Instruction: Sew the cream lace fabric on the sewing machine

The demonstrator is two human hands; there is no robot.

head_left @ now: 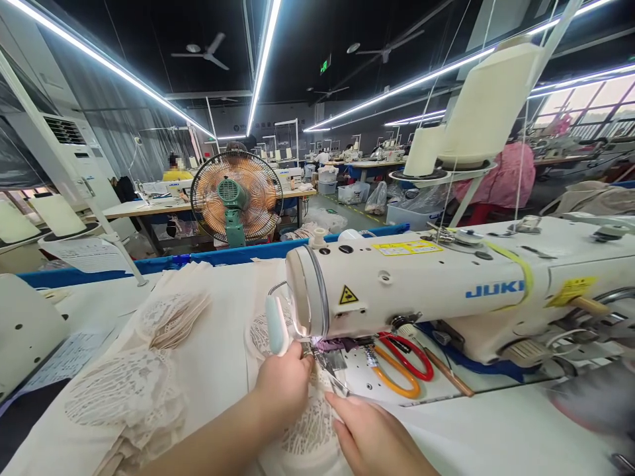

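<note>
Lace fabric (310, 430) under both hands' fingers (342, 402), just below the needle.

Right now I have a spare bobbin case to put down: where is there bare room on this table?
Bare tabletop lies right of the right hand, in front of the sewing machine. It is crowded under the machine arm, where scissors lie, and left of the left hand, where lace fabric is stacked.

Needle hidden behind left hand (284, 383), background blurred
</note>
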